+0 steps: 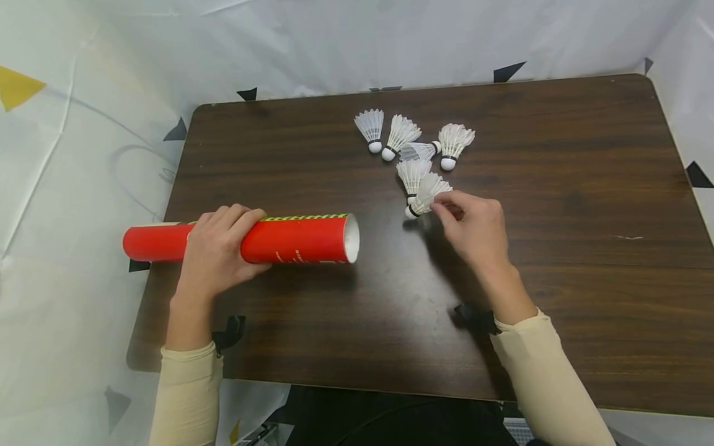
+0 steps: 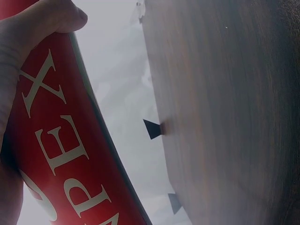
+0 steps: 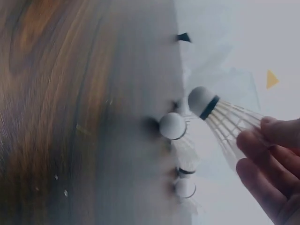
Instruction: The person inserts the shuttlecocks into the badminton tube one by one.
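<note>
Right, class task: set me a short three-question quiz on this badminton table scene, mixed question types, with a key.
1. True or false: the left hand grips the red tube.
2. How many shuttlecocks are in the head view, counting the held shuttlecock?
3. Which way does the tube's open end face? A) toward the right hand B) toward the far wall C) off the table's left edge

Key
1. True: it lies on its side under that hand.
2. Six: five lie loose, one is pinched by its feathers in the right fingers.
3. A
</note>
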{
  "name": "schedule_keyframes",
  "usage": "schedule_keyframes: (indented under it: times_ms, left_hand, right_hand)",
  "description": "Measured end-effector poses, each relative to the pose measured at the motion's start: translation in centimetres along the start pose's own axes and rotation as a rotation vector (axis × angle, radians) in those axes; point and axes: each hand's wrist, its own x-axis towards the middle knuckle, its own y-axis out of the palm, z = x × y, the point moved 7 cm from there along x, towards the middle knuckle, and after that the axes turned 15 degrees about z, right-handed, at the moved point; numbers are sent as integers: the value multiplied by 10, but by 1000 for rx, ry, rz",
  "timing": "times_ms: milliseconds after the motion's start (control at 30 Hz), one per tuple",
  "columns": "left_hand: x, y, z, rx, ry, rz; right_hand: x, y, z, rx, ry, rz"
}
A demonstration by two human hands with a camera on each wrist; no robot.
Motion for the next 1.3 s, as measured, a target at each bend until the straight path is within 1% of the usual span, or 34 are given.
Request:
schedule_keyframes:
  times_ms: [67, 167, 300, 367, 467, 533, 600, 767, 1000, 1033, 1133, 1300]
  left_hand:
    - [0, 0, 0, 2, -2, 1]
    - [0, 0, 0, 4, -5, 3]
    - [-1, 0, 0, 8, -6, 4]
    - [-1, 0, 0, 10, -5, 3]
    - [-1, 0, 0, 12, -5, 1]
    - [-1, 0, 0, 14, -7, 0]
    - [-2, 0, 1, 17, -9, -2]
    - [-1, 2, 1, 23, -7, -5]
    - [1, 2, -1, 10, 0, -5]
    - [1, 2, -2, 6, 2, -4]
    - [3, 2, -3, 0, 8, -3]
    - [3, 2, -4, -2, 10, -7]
  right_hand:
    - [-6, -6, -2, 115, 4, -65]
    - [-14, -13, -2, 318, 11, -136]
    - [-25, -16, 5, 579, 18, -184]
    - [-29, -19, 13, 666, 9, -192]
    - [-34, -22, 31, 739, -13, -188]
    - [-36, -22, 44, 757, -39, -178]
    - [-38, -18, 52, 777, -69, -164]
    - [-38, 3, 54, 809, -135, -118]
    - [-35, 20, 71, 754, -200, -65]
    - [-36, 24, 70, 754, -209, -59]
    - [-36, 31, 74, 755, -228, -35]
    - [-36, 42, 80, 766, -240, 43]
